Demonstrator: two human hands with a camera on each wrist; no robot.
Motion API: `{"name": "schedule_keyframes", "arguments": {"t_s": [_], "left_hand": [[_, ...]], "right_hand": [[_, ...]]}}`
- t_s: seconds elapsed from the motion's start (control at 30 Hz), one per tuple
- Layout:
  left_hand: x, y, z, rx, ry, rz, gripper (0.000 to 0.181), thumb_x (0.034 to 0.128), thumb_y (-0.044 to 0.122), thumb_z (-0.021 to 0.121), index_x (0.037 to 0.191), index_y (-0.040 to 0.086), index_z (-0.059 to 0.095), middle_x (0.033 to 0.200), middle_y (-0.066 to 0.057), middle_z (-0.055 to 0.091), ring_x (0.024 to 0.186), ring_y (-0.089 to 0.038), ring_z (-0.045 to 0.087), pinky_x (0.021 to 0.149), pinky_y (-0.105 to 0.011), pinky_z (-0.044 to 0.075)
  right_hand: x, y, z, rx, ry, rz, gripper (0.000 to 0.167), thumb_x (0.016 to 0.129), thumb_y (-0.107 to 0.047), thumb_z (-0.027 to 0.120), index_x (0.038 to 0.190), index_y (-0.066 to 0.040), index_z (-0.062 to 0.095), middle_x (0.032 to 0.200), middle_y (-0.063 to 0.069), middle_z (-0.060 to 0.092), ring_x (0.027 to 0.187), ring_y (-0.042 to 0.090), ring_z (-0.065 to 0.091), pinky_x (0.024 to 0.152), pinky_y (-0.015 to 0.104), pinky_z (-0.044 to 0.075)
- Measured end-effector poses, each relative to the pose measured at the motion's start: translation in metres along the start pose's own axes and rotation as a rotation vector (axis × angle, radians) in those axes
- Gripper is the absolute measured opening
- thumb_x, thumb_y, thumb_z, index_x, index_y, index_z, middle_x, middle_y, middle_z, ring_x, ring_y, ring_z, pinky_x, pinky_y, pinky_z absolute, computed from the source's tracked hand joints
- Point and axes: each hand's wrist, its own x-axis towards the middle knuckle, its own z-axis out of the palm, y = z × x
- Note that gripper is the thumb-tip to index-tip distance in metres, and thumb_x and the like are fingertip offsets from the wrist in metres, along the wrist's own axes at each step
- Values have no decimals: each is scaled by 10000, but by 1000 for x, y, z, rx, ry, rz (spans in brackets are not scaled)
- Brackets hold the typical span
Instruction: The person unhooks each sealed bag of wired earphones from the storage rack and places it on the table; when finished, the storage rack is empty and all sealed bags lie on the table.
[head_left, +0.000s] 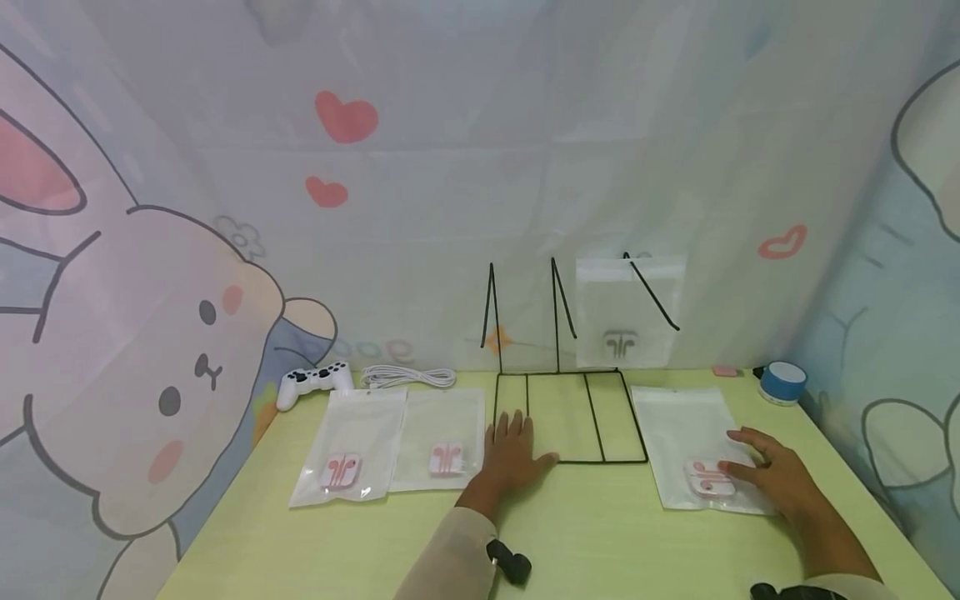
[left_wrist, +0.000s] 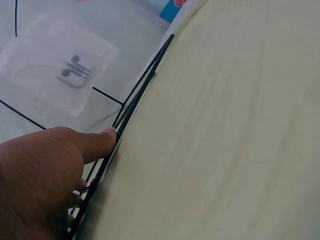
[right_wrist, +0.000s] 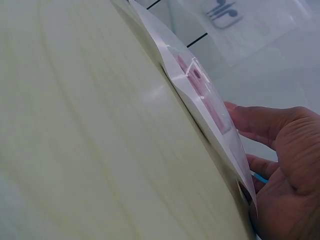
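Note:
A black wire display rack (head_left: 558, 461) with upright hooks stands on the table. My left hand (head_left: 512, 454) rests on the front left part of its base, fingers extended; in the left wrist view the thumb (left_wrist: 100, 146) lies against the wire. A zip bag with dark earphones (head_left: 621, 343) hangs on the right hook. Lying right of the rack is a white zip bag (head_left: 678, 425) with a cased pair of pink earphones (head_left: 708, 479). My right hand (head_left: 783, 479) is at this bag's right side, thumb touching near the case and fingers spread; the right wrist view partly hides the fingertips.
Two more zip bags, a left one (head_left: 367, 429) and a right one (head_left: 442, 417), lie left of the rack with pink earphones. Behind them are a white game controller (head_left: 315, 379) and a coiled white cable (head_left: 408, 377). A blue-and-white round object (head_left: 783, 383) and pink eraser-like block (head_left: 725, 372) sit back right.

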Motion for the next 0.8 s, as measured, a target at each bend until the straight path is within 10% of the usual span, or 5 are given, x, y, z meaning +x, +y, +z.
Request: {"name": "schedule_keyframes", "arguments": {"t_s": [0.8], "left_hand": [[1, 0, 1, -19, 1, -4, 880, 1068, 607, 569, 1693, 22, 364, 1802, -185, 297, 1695, -437, 213, 1361, -634, 189]], "right_hand": [[12, -29, -5, 131, 44, 72, 779, 1072, -458, 687, 1646, -6, 419, 1742, 375, 248, 1610, 624, 213, 1228, 826, 247]]}}
